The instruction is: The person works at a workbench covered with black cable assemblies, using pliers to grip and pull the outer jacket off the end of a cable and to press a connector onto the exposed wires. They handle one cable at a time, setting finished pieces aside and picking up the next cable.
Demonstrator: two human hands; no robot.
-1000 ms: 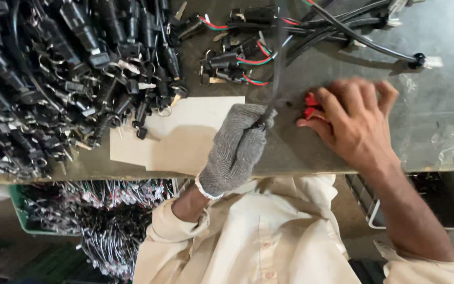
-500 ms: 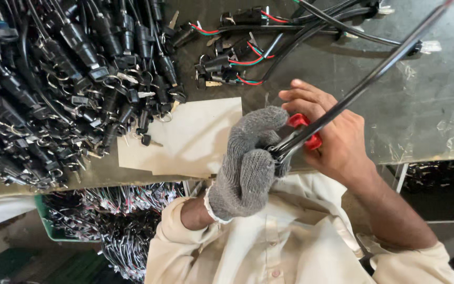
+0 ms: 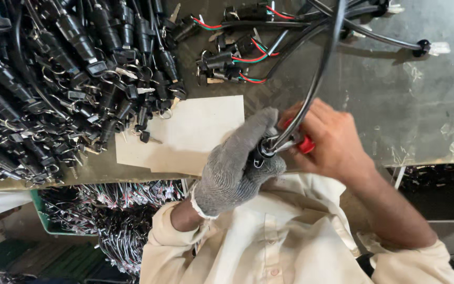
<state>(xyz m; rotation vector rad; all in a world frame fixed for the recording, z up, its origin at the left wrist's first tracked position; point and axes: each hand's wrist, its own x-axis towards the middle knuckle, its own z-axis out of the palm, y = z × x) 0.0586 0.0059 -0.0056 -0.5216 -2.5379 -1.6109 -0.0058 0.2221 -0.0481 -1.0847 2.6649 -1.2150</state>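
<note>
Head camera view, looking down: a person in a cream shirt (image 3: 290, 247) works at the edge of a grey table (image 3: 421, 121). Nearest the body, the left hand (image 3: 237, 168), in a grey knit glove, has its fingers wrapped tight round the end of a black cable (image 3: 311, 89), where a dark fitting with a metal ring (image 3: 264, 150) shows. Just beside it, touching, the bare right hand (image 3: 332, 139) has its fingers curled closed on a red-handled tool (image 3: 303, 143) pressed against that fitting. From the hands the cable arcs upward and away over the table. Beneath the glove lies beige cardboard (image 3: 195, 131). Farther out sit loose connectors with red and green wires (image 3: 243, 52), and to the left a large heap of black key switches with keys (image 3: 64, 79). Below the table edge, a green crate of wire bundles (image 3: 106, 215).
</note>
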